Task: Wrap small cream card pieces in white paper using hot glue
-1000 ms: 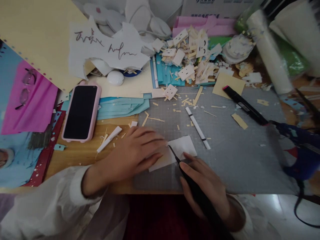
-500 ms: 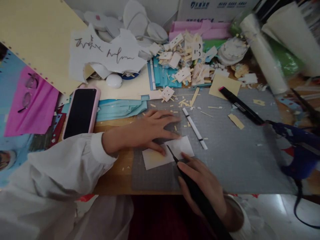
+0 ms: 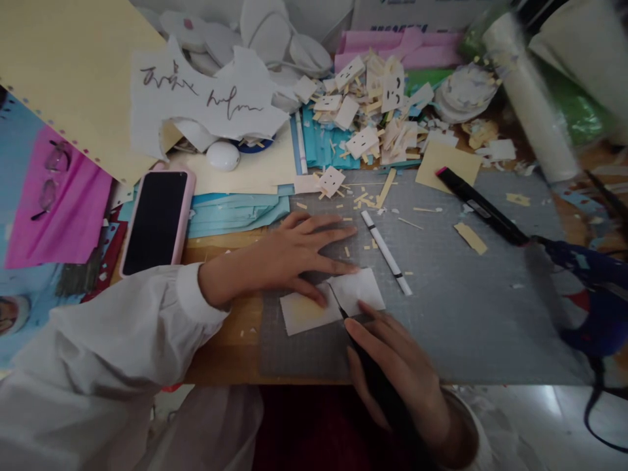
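A small white paper strip (image 3: 362, 286) lies at a slant on the grey cutting mat (image 3: 471, 333), with a faint yellowish patch near its left end. My left hand (image 3: 301, 252) is spread flat, its thumb and a fingertip pressing on the paper. In my right hand (image 3: 400, 366) is a black-handled tool (image 3: 375, 383) with a thin pointed tip; its exact kind is unclear. That tip rests across the middle of the paper, while a right fingertip touches the lower right edge. A white marker with black bands (image 3: 386, 252) lies just beyond.
Behind are a heap of small paper figures with drawn faces (image 3: 366, 140) and a single such figure (image 3: 332, 181). A phone (image 3: 156, 222) lies left. To the right are a black marker (image 3: 481, 206) and a blue glue gun (image 3: 589, 294) with its cord. Paper scraps dot the mat.
The tool's tip has shifted slightly and lies lower against the paper, with my right hand moved a little. My left hand holds its place. The view has turned slightly.
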Demonstrator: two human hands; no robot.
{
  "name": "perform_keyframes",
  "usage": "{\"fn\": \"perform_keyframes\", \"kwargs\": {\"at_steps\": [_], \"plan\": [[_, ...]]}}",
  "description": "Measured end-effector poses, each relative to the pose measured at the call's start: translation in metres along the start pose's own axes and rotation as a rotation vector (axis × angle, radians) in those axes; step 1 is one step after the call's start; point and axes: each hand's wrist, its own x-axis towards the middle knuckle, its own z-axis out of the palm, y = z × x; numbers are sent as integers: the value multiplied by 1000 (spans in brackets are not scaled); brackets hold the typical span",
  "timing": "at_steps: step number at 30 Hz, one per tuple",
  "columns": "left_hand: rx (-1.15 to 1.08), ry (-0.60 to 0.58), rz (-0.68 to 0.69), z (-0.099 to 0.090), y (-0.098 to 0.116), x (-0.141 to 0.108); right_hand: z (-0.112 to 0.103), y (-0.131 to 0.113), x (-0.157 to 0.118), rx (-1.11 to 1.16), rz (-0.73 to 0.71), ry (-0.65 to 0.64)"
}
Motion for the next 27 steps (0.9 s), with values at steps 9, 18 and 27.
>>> {"fn": "perform_keyframes", "kwargs": {"at_steps": [9,18,27], "plan": [[-29,-42,4,-1,-3,0,0,-1,-1,27,47,48],[-65,-54,30,-6,-2,-1,-1,-1,2,35,27,45],[-45,-41,32,-5,-2,-1,0,-5,-2,40,24,57]]}}
